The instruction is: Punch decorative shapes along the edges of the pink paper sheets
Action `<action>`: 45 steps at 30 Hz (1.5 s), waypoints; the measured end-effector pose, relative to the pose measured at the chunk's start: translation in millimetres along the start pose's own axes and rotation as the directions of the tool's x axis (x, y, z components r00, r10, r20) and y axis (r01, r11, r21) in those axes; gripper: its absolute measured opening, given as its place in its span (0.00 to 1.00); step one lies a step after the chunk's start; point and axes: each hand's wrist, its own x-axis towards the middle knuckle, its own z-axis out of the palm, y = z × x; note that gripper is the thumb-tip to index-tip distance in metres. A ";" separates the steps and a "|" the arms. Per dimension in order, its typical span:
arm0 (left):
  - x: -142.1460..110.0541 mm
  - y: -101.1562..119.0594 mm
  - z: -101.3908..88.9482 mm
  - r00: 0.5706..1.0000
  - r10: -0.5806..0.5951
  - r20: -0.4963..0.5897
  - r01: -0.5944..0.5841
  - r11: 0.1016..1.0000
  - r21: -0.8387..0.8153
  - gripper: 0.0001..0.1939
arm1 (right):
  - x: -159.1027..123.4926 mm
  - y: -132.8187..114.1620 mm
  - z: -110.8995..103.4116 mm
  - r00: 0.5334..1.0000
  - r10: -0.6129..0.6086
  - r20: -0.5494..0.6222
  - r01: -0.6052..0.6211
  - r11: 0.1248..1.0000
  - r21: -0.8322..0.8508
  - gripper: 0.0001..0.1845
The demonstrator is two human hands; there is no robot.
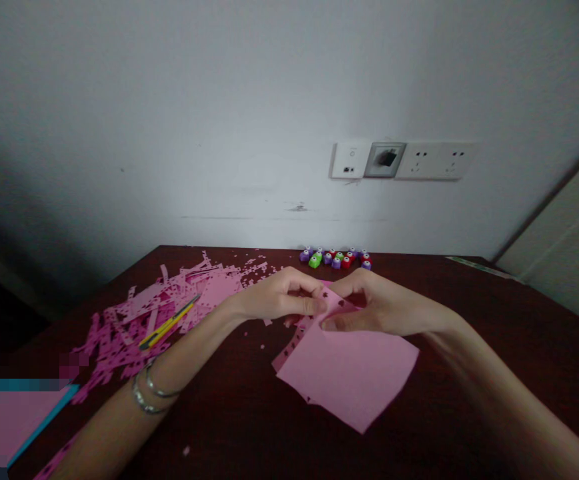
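Observation:
A sheet of pink paper (349, 373) is held above the table between both hands, tilted toward me. Small dark punched shapes run along its upper edge and left side. My left hand (289, 297) pinches the sheet's upper left corner between thumb and fingers. Close beside it, my right hand (369, 303) is closed on the top edge, its thumb lying on the front of the paper. The fingers behind the sheet are mostly hidden. Two silver bangles (146, 393) circle my left wrist.
Pink paper strips and scraps (169, 307) lie heaped at the left, with a yellow pencil-like tool (169, 323) on top. Several small coloured craft punches (336, 258) line the table's back edge. At lower left is a blue-edged pink stack (44, 427). Wall sockets (429, 160) sit above the table (494, 347).

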 end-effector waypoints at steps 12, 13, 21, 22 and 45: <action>4.2 -4.3 0.5 0.999 0.042 0.015 -0.040 0.995 -0.090 0.12 | 0.4 0.8 0.4 1.000 0.004 -0.005 -0.004 1.000 0.009 0.10; 4.0 -4.0 0.9 0.999 0.044 0.014 -0.042 0.995 -0.085 0.12 | 0.4 0.3 0.5 1.000 0.006 -0.007 -0.006 1.000 0.019 0.11; -2.9 9.4 5.3 0.991 0.069 -0.118 -0.060 0.995 0.082 0.15 | 2.8 4.6 2.3 0.995 0.054 -0.078 -0.044 0.992 0.121 0.12; -3.4 10.5 5.2 0.990 0.072 -0.122 -0.061 0.994 0.090 0.16 | 3.3 5.3 2.7 0.995 0.057 -0.085 -0.045 0.990 0.136 0.12; -6.8 1.5 -3.5 0.996 -0.045 -0.081 0.049 0.997 0.056 0.15 | -3.3 4.9 -0.5 0.974 0.175 -0.146 -0.159 0.980 0.117 0.14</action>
